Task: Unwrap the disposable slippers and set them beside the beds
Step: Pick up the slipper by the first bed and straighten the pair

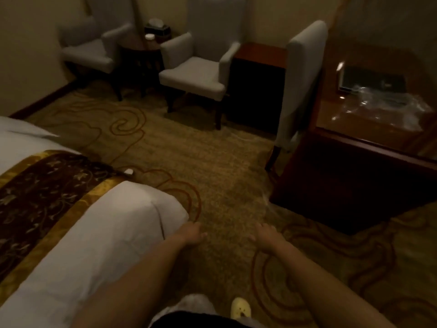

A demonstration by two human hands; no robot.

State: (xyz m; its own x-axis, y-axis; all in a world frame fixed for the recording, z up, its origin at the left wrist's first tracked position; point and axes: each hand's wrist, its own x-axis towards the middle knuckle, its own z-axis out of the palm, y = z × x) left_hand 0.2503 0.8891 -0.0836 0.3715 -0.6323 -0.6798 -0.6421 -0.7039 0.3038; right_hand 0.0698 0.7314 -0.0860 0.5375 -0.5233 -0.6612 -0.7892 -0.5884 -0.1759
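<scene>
Both my arms reach forward and down over the patterned carpet. My left hand (192, 233) hangs beside the foot corner of the white bed (113, 221), fingers loosely apart, holding nothing. My right hand (266, 234) is a little to its right, fingers spread, also holding nothing. Crumpled clear plastic wrapping (387, 107) lies on the wooden desk (354, 143) at the right. A small white object (128, 171) lies on the carpet by the bed's far side; I cannot tell what it is. No slippers show clearly.
A brown and gold runner (47, 183) crosses the bed. Two grey armchairs (196, 74) flank a small round table (142, 46) at the back. A dark cabinet (257, 86) and a grey desk chair (298, 86) stand by the desk. My yellow-shod foot (240, 307) is below.
</scene>
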